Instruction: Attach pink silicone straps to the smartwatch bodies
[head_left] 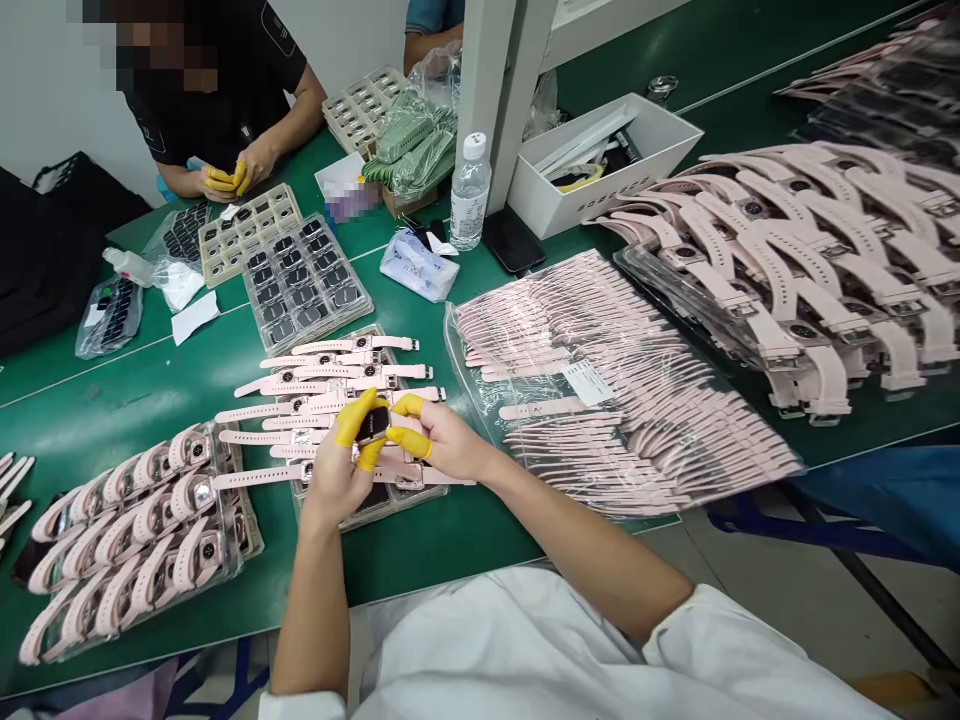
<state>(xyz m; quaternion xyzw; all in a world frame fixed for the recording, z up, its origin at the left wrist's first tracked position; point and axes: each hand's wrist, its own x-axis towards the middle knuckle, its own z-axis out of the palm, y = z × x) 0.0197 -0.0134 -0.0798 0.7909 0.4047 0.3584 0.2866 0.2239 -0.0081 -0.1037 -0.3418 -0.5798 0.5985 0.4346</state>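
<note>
A dark-faced smartwatch (374,425) is held up between my two hands, over a tray of pink-strapped watches (330,362). My left hand (346,460), with yellow finger cots on the fingertips, pinches the watch case from the left. From the right, my right hand (439,435) grips its edge with thumb and finger, also in yellow cots. Under my hands the pink straps lie crosswise over the tray, and some are hidden by the hands. Whether a strap is fixed to the held watch I cannot tell.
Curled pink watches (120,545) fill a tray at left. A bag of pink straps (637,390) lies right, before stacked watches (810,240). Behind stand a water bottle (470,195), a white box (592,190) and a watch-case tray (304,285). A co-worker (225,110) sits opposite.
</note>
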